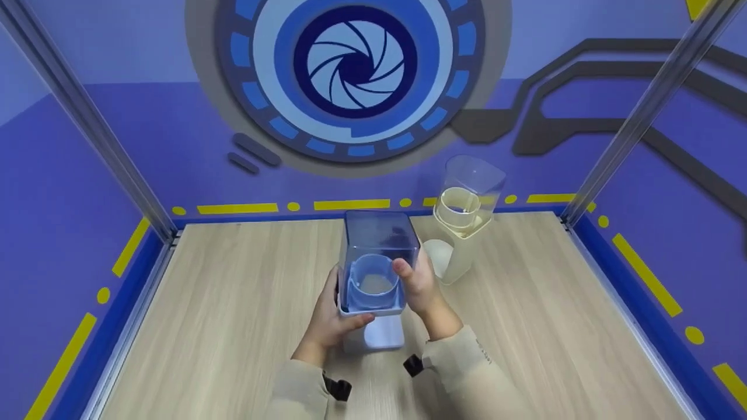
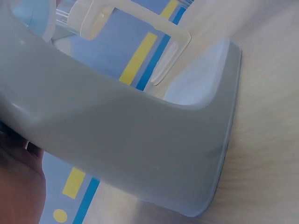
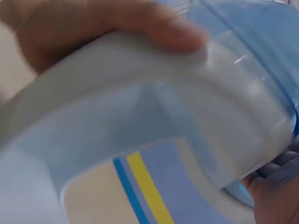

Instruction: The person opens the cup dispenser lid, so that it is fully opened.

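Observation:
Between both hands is a blue-and-white gravity pet feeder with a see-through blue tank on top and a round ring inside it. My left hand grips its left side, thumb along the lower front edge of the tank. On the opposite side my right hand holds it, thumb over the tank's front corner. The feeder's curved stand and foot fill the left wrist view, close over the tabletop. In the right wrist view, fingers lie across the top of the pale curved body.
A second feeder, cream with a clear tank, stands at the back right, just beyond my right hand. The wooden tabletop is bounded by blue printed panels and metal posts.

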A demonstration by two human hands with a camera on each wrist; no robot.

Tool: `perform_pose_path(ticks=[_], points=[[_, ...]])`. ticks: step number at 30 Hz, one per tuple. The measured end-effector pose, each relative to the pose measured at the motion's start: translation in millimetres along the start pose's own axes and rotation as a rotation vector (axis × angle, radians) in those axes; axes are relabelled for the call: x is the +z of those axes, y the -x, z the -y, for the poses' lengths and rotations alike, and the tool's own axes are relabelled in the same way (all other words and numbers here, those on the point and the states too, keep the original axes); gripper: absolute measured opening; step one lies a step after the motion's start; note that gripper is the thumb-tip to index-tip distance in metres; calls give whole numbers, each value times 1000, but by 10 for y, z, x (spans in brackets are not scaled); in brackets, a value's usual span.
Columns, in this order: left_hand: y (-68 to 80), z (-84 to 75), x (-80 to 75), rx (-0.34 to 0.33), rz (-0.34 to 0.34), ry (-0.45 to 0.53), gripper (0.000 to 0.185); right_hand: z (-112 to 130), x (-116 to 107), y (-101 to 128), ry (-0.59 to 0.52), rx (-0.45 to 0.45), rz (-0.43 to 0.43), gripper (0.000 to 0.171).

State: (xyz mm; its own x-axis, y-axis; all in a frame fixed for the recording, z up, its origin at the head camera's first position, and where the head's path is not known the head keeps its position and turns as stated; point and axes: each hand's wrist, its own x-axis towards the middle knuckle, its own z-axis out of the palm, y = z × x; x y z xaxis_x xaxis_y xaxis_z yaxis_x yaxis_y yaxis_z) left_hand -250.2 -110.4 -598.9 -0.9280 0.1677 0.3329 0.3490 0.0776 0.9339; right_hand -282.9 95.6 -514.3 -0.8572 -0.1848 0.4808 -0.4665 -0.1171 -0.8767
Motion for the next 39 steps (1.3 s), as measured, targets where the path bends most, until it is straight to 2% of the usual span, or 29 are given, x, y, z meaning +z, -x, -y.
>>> perform_pose_path(ticks=[5, 12, 19, 26, 39], points=[[-9, -9, 1, -35, 2, 25, 123, -57, -10, 13, -74, -4, 33, 106], [-2, 4, 9, -76, 2, 36, 125, -73, -10, 30, 13, -37, 4, 107], [-7, 8, 13, -54, 0, 48, 122, -75, -39, 29, 107, -102, -11, 112], [-22, 14, -4, -21, 11, 66, 119, -48, -58, 25, 231, -187, 26, 114], [-2, -8, 13, -84, -12, 49, 119, -30, -60, 47, 235, -225, 34, 117]])
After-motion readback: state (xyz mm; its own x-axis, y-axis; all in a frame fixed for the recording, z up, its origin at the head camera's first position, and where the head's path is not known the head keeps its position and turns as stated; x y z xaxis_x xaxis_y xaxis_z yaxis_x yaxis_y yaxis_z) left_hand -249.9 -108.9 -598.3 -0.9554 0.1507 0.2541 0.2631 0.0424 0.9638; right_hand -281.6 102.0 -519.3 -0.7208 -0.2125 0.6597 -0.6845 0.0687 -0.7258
